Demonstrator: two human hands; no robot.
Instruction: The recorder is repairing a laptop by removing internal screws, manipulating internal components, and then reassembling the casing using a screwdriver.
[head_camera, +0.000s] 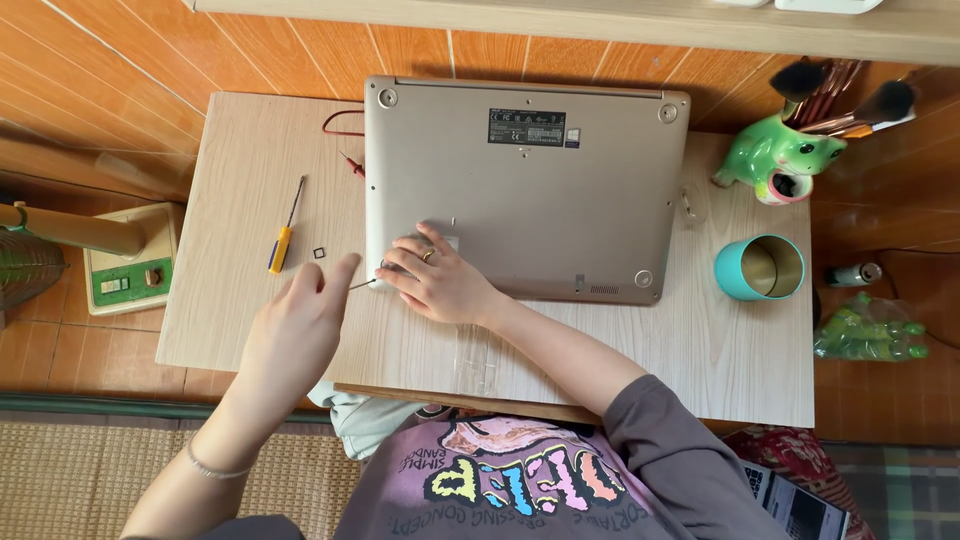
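Here we are over a small wooden table (700, 350), and a silver laptop (530, 190) lies closed and belly-up in the middle of it, long axis running left to right, vent and label side toward the far edge. The right hand (435, 280) is spread flat on the near left corner of the base, fingers loosely open, gripping nothing, just pinning the case. The left hand (300, 315) comes in beside it, fingers pinched shut on a thin tool (362, 284). Only the slim shaft shows, lying roughly left to right, its tip aimed right at that corner.

To do this well, I'd say: keep the laptop pressed so it can't slide, seat the tip square in the screw before turning, and bring the shaft more upright so it doesn't slip and scar the base.

Left of the hands, a yellow-handled screwdriver (285, 240) rests on the table, its long axis near to far, blade pointing away. A small dark square piece (319, 253) sits just beside it. Off to the right: a teal cup (760, 267), open and empty-looking, and a green frog holder (780, 155) stuffed with brushes.
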